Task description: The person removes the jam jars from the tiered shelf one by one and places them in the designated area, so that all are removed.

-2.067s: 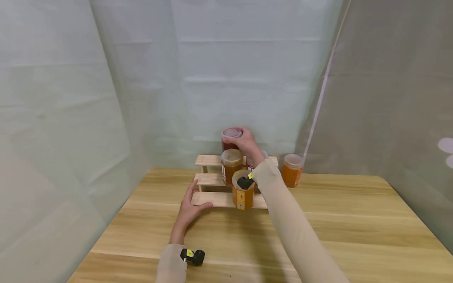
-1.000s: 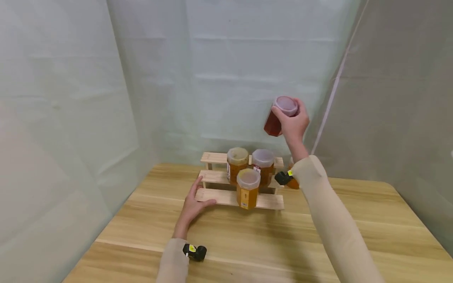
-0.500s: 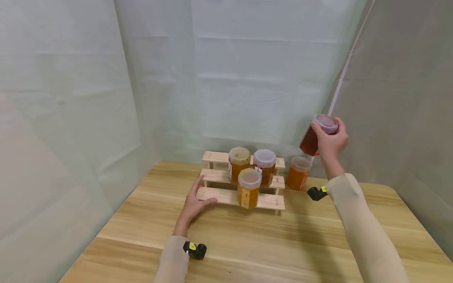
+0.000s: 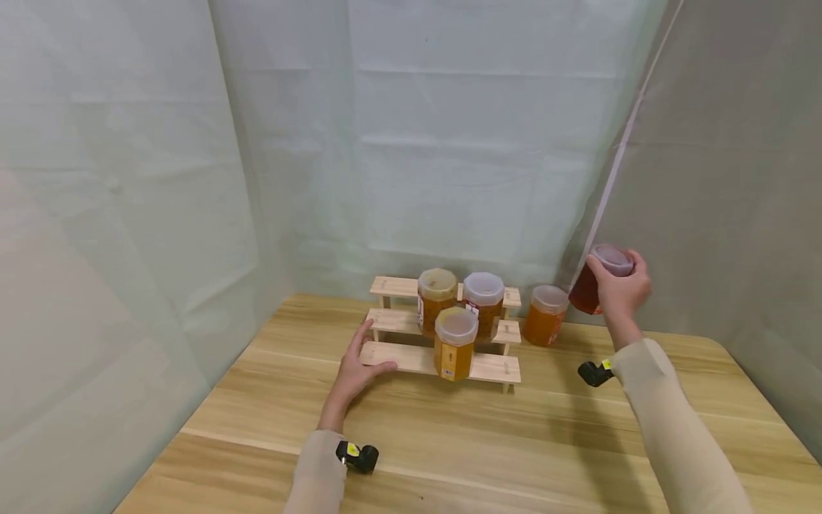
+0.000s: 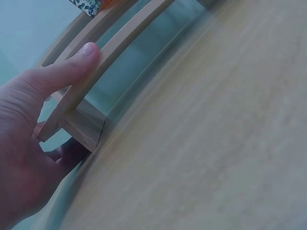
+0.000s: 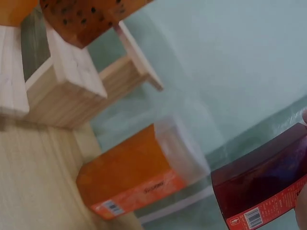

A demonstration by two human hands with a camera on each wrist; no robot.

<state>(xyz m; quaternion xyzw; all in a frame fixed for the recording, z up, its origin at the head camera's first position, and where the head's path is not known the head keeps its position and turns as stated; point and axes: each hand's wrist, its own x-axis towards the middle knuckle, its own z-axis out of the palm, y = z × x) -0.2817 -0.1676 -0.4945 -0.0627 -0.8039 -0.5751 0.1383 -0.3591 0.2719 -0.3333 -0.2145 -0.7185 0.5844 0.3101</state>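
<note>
My left hand [image 4: 352,375] grips the left end of a three-step wooden rack [image 4: 398,355]; its thumb [image 5: 86,55] lies along the lowest step and its fingers go behind the end. Over the table's back right, my right hand [image 4: 624,293] holds a dark red jar [image 4: 586,293] by its pale lid, tilted and raised above the tabletop. Beside it on the table stands an orange jar [image 4: 544,323], its red-orange label showing in the right wrist view. An amber jar [image 4: 453,355] sits on the lowest step, with two brownish jars [image 4: 437,308] behind it on the middle step.
The wooden table [image 4: 449,435] reaches back to a pale fabric backdrop [image 4: 475,178]. A grey fabric side [image 4: 726,178] bounds the right, with a white strip [image 4: 621,150] running down the seam. Both wrists carry small black cameras.
The right hand has lifted the dark red jar off the rack's top step, carried it right past the orange jar, then lowered it toward the table. The left hand has stayed on the rack.
</note>
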